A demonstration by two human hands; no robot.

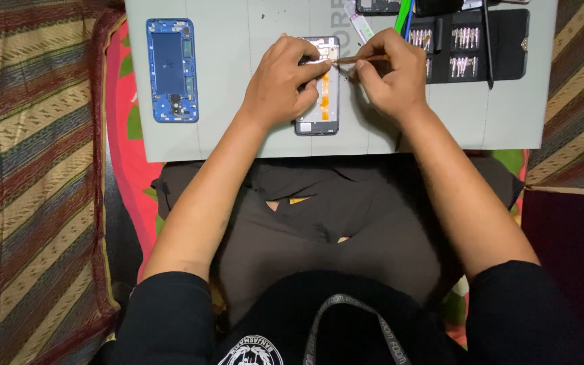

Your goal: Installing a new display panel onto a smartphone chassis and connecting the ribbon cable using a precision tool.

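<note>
- A striped cloth (pixel 28 169) covers the floor on both sides of the seated person, with a red flowered cloth (pixel 124 149) showing along the near edge of the work area.
- A grey mat (pixel 238 81) lies flat ahead of the person's crossed legs and bears all the parts and tools.
- A black bit case (pixel 501 47) lies open at the mat's far right, rows of small metal bits in its slots and a thin dark tool lying across it.
- A blue phone frame (pixel 172 69) lies flat on the mat's left part, well apart from both hands.
- The opened phone (pixel 320 115) lies at the mat's middle, face down, its insides and an orange ribbon showing; its upper half is partly hidden under the hands.
- The left hand (pixel 280 84) rests on the phone's upper left, its grip closed, fingers curled and pressing the phone's top edge.
- The right hand (pixel 390 74) sits just right of the phone, its grip closed on a stick.
- The stick (pixel 363 59), thin and brownish, lies nearly level, its tip touching the phone's top near the left fingertips.
</note>
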